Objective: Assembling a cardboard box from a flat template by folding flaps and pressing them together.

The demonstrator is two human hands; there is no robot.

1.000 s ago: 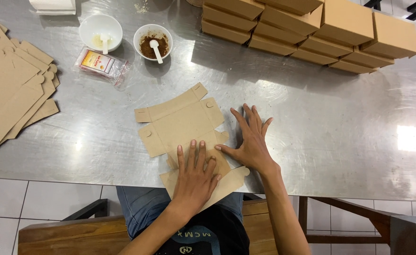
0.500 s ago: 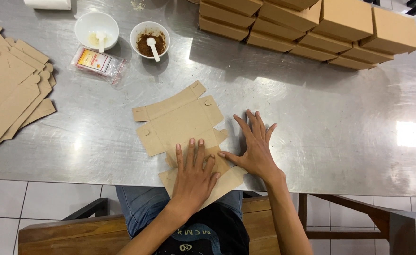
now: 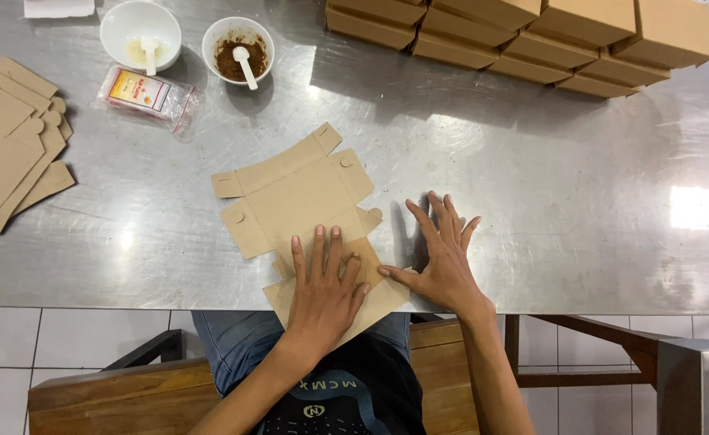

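Observation:
A flat, die-cut brown cardboard box blank (image 3: 294,193) lies on the steel table (image 3: 532,209), its near part overhanging the table's front edge. My left hand (image 3: 326,286) presses flat on the blank's near panel, fingers together and pointing away from me. My right hand (image 3: 443,254) lies flat beside it on the right, fingers spread on the bare steel, its thumb touching the blank's right edge. Neither hand grips anything.
A pile of flat blanks (image 3: 4,153) lies at the left edge. At the back stand a white bowl with a spoon (image 3: 140,36), a bowl of brown powder with a spoon (image 3: 238,55), a small clear packet (image 3: 145,95) and rows of folded brown boxes (image 3: 532,32).
My right hand has slid a little to the right, off the blank and onto the steel. My left hand stays pressed on the near panel.

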